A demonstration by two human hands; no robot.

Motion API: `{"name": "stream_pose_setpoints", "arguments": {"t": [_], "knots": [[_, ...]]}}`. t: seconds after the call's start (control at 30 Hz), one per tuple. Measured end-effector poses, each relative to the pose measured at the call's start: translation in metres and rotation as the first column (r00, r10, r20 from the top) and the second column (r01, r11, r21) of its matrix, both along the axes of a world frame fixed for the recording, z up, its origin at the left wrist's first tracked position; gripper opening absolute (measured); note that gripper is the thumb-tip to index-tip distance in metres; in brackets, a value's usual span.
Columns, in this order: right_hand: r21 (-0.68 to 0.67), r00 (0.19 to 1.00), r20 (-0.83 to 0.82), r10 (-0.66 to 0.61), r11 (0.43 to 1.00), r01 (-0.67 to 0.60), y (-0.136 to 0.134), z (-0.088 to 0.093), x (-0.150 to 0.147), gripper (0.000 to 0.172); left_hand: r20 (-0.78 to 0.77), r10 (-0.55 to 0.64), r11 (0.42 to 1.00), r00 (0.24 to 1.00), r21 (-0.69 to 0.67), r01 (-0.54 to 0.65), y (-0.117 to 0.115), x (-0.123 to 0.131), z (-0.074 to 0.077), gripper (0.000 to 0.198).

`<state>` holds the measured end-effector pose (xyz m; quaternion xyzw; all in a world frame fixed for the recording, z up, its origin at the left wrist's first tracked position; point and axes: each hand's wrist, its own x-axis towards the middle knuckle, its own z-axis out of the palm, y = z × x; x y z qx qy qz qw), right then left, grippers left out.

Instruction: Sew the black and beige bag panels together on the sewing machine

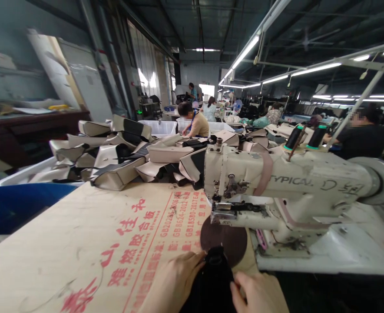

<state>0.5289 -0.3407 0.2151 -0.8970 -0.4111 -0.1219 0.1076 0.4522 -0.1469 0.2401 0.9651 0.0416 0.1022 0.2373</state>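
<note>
At the bottom of the head view, my left hand (175,282) and my right hand (255,293) hold a black fabric piece (211,282) between them. The fingers of the left grip its upper left edge, near a bunched black end. My right thumb and fingers pinch its right side. Just beyond the fabric lies a dark brown round disc (226,237) on the plywood board (91,243). A cream sewing machine (292,182) stands to the right, its needle area beyond my hands. The lower part of the fabric runs out of view.
Beige and black sewn pieces (120,169) are heaped along the board's far edge. A blue sheet or bin side (22,204) is at left. Black thread spools (316,137) stand behind the machine. Co-workers (196,121) sit farther back, and another person (361,132) is at right.
</note>
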Motion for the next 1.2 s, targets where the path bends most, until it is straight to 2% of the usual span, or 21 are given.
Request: {"name": "stream_pose_setpoints", "arguments": {"t": [0.03,0.07,0.13,0.2,0.27,0.37,0.43,0.5,0.57,0.6,0.63,0.67,0.73,0.8,0.87,0.93,1.0,1.07,1.17,1.2], "knots": [[-0.032,1.0,-0.006,-0.009,0.999,0.009,-0.001,0.001,0.006,0.015,-0.003,-0.015,1.0,1.0,0.007,0.015,-0.002,0.004,0.001,0.03],[-0.037,1.0,-0.023,-0.012,0.999,0.011,0.001,0.002,0.011,0.021,0.003,-0.018,1.0,1.0,0.015,0.018,-0.003,0.006,0.0,0.029],[0.043,0.994,-0.104,0.032,0.999,-0.028,0.01,0.004,0.018,0.041,0.008,-0.006,1.0,1.0,0.031,0.006,-0.002,0.008,-0.002,0.026],[0.176,0.959,-0.238,0.156,0.978,-0.115,0.02,0.004,0.021,0.049,-0.009,-0.036,0.998,0.999,0.045,0.036,0.001,0.008,-0.002,0.026],[0.279,0.881,-0.363,0.303,0.938,-0.207,0.025,0.005,0.022,0.054,-0.034,-0.133,0.991,0.991,0.025,0.134,0.007,0.007,0.004,0.029],[0.295,0.785,-0.43,0.445,0.891,-0.344,0.023,0.008,0.028,0.059,-0.032,-0.261,0.964,0.965,-0.051,0.259,0.017,0.005,0.024,0.026],[0.268,0.797,-0.411,0.443,0.894,-0.359,0.019,0.01,0.034,0.06,-0.044,-0.295,0.948,0.954,-0.137,0.287,0.025,0.012,0.037,0.023],[0.239,0.844,-0.398,0.36,0.929,-0.284,0.018,0.009,0.042,0.059,-0.062,-0.325,0.909,0.944,-0.298,0.293,0.033,0.028,0.039,0.027],[0.2,0.878,-0.402,0.262,0.96,-0.194,0.021,0.003,0.05,0.057,-0.055,-0.218,0.889,0.974,-0.424,0.175,0.04,0.052,0.027,0.035],[0.178,0.885,-0.406,0.229,0.969,-0.169,0.024,-0.002,0.053,0.056,-0.039,-0.089,0.898,0.995,-0.435,0.063,0.043,0.066,0.016,0.038],[0.156,0.889,-0.407,0.211,0.975,-0.16,0.026,-0.008,0.055,0.056,-0.001,0.057,0.92,0.998,-0.389,-0.053,0.046,0.079,0.003,0.038],[0.138,0.894,-0.4,0.201,0.978,-0.158,0.028,-0.015,0.057,0.055,0.033,0.141,0.938,0.989,-0.325,-0.123,0.048,0.091,-0.009,0.039],[0.12,0.91,-0.372,0.183,0.982,-0.148,0.031,-0.028,0.059,0.055,0.048,0.172,0.967,0.984,-0.198,-0.159,0.053,0.111,-0.03,0.032],[0.129,0.921,-0.349,0.176,0.982,-0.139,0.033,-0.037,0.06,0.054,0.008,0.148,0.982,0.989,-0.12,-0.146,0.061,0.124,-0.043,0.022],[0.151,0.929,-0.332,0.164,0.981,-0.119,0.034,-0.041,0.06,0.053,-0.006,0.184,0.979,0.983,-0.085,-0.184,0.072,0.133,-0.045,0.026],[0.158,0.931,-0.327,0.164,0.98,-0.117,0.035,-0.038,0.059,0.055,0.023,0.259,0.963,0.966,-0.087,-0.256,0.086,0.14,-0.041,0.027],[0.135,0.927,-0.339,0.158,0.984,-0.119,0.035,-0.033,0.058,0.056,0.053,0.317,0.945,0.947,-0.1,-0.31,0.096,0.141,-0.032,0.028],[0.099,0.913,-0.372,0.167,0.985,-0.14,0.033,-0.028,0.058,0.056,0.087,0.341,0.932,0.936,-0.164,-0.324,0.095,0.131,-0.02,0.038],[0.101,0.899,-0.407,0.164,0.986,-0.135,0.03,-0.025,0.059,0.055,0.14,0.252,0.934,0.958,-0.293,-0.203,0.067,0.086,-0.004,0.036],[0.118,0.892,-0.417,0.175,0.983,-0.138,0.029,-0.025,0.059,0.055,0.15,0.212,0.948,0.966,-0.272,-0.166,0.053,0.067,-0.002,0.031]]}}
